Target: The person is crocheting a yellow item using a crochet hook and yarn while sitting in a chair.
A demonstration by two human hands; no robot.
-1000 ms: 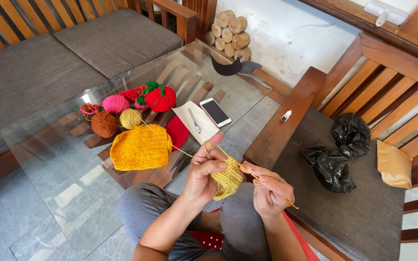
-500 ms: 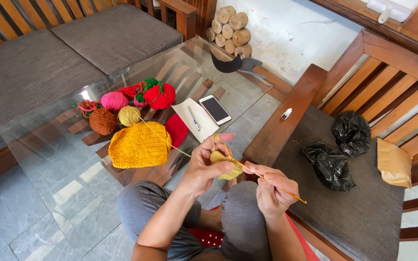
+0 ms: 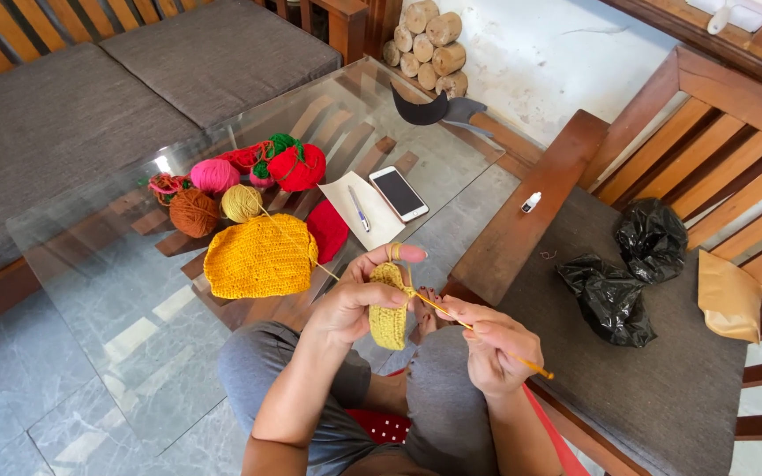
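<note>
Two hands work a small yellow crocheted piece [image 3: 389, 310] held above the person's lap, just in front of the near edge of a glass table [image 3: 125, 353]. Left hand [image 3: 354, 300]: fingers closed around the piece from its left side, forefinger extended over its top with the yarn strand [image 3: 286, 238] wound on it. Right hand [image 3: 496, 344]: fingers closed on a thin yellow crochet hook [image 3: 478, 330], whose tip meets the upper right edge of the piece and whose rear end projects past the hand to the right. The strand runs up and left from the left hand, across the table, to a mustard yarn ball [image 3: 242, 203].

On the table, nearest the hands, lies a larger yellow crocheted piece [image 3: 259, 257], flat, with a red crocheted piece [image 3: 328, 231] partly beside it on the right. Behind these stand a brown yarn ball [image 3: 194, 211], a pink yarn ball [image 3: 214, 175] and a red yarn ball [image 3: 297, 167] with green yarn at its top. To the right of the red piece lies a sheet of paper [image 3: 372, 220] bearing a pen [image 3: 358, 209], and just beside it a smartphone [image 3: 399, 193], screen dark.

To the person's right, a wooden bench with a grey cushion [image 3: 663, 397] carries two crumpled black plastic bags [image 3: 628, 273] and a tan paper bag [image 3: 728, 296]. A grey-cushioned sofa [image 3: 90, 106] stands beyond the table, and stacked log ends [image 3: 429, 44] rest against the white wall.
</note>
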